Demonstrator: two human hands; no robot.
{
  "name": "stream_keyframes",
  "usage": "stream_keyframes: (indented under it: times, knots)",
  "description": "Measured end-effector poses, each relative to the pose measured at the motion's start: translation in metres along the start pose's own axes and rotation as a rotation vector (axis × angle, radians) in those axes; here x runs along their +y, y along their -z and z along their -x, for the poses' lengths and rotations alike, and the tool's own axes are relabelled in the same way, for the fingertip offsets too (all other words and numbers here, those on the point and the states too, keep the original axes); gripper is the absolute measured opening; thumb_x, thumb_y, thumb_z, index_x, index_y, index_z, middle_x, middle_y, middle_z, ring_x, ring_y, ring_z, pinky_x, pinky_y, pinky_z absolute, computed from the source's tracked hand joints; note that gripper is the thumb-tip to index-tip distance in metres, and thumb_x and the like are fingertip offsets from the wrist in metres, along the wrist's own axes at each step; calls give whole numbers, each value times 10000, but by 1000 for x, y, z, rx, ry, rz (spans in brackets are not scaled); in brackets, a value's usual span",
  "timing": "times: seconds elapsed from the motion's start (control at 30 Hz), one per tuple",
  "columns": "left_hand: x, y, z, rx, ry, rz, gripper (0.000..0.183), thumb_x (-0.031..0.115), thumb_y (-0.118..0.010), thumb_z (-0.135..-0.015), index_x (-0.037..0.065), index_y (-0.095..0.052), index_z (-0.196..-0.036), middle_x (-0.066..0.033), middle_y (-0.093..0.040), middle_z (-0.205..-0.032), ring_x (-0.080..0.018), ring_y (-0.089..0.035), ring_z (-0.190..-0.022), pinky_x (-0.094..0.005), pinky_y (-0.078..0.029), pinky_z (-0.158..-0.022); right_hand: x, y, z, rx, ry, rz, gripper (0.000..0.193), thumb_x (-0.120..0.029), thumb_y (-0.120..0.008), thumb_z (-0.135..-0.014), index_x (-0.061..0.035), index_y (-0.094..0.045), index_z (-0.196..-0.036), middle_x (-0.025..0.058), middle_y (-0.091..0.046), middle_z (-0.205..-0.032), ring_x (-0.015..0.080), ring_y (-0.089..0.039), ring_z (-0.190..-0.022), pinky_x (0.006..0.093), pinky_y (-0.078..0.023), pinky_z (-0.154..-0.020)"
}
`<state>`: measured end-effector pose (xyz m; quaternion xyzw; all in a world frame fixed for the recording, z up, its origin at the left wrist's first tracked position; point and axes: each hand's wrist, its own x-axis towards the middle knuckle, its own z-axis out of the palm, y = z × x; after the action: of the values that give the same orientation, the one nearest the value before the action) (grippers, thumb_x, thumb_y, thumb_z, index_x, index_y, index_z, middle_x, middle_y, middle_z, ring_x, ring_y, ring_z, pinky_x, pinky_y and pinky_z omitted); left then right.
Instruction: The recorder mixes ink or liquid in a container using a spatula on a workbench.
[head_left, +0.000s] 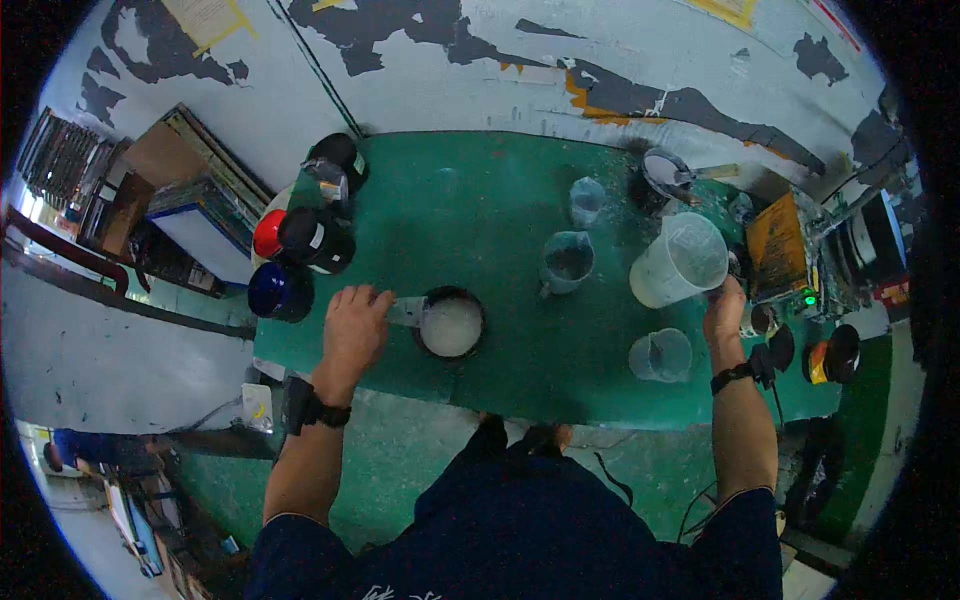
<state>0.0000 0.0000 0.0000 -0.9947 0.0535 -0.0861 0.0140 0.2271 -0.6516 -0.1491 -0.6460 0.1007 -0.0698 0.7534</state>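
My left hand (357,325) is closed on a pale, flat tool (407,311), which looks like a scraper. The tool's far end reaches into a round black pot (482,338) of whitish material on the green table. On the right, my right hand (724,308) is closed at the side of a large translucent plastic jug (655,270), where its handle appears to be. The jug's mouth faces up; whether it rests on the table or is lifted, I cannot tell. Just below the jug stands a smaller clear measuring cup (660,356).
Two more clear cups, one nearer (568,262) and one farther (587,202), stand mid-right on the green table (450,210). Behind the jug is a dark tub (655,190) with a brush-like tool across it. Dark jars (315,240) line the left edge. An orange-sided device (778,245) sits right.
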Motion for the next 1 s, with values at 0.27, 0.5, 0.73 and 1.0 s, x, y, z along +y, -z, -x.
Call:
stream_keyframes:
  times: [0.27, 0.5, 0.73, 1.0]
  knots:
    - [3, -13, 0, 69, 22, 22, 453, 67, -710, -798, 112, -693, -1249, -129, -661, -1115, -357, -614, -1100, -497, -494, -961, -45, -23, 25, 26, 95, 79, 139, -189, -658, -1020, -62, -713, -1006, -31, -662, -921, 111, -576, -854, 298, -452, -787]
    - [-1, -8, 5, 121, 190, 414, 471, 87, -797, -812, 87, -678, -1268, -162, -686, -1244, -384, -650, -1138, -508, -510, -997, -63, -35, 73, 198, 180, 107, 125, -138, -693, -1002, -84, -688, -1115, -28, -657, -1033, 113, -576, -915, 293, -465, -798]
    - [87, 0, -25, 150, 496, 1202, 504, 154, -824, -879, 36, -653, -1338, -118, -738, -1226, -231, -709, -1112, -369, -552, -968, -117, -38, 125, 166, 205, 12, 38, -87, -668, -1005, -84, -675, -1042, -24, -656, -962, 95, -574, -838, 278, -470, -747]
    - [271, -77, -101, 43, 133, 1249, 465, 214, -835, -860, 40, -664, -1255, -128, -695, -1162, -242, -681, -1023, -378, -553, -868, -177, -27, 138, 49, 256, 174, 18, -49, -635, -1017, -57, -648, -1024, -23, -610, -931, 74, -537, -827, 251, -453, -736]
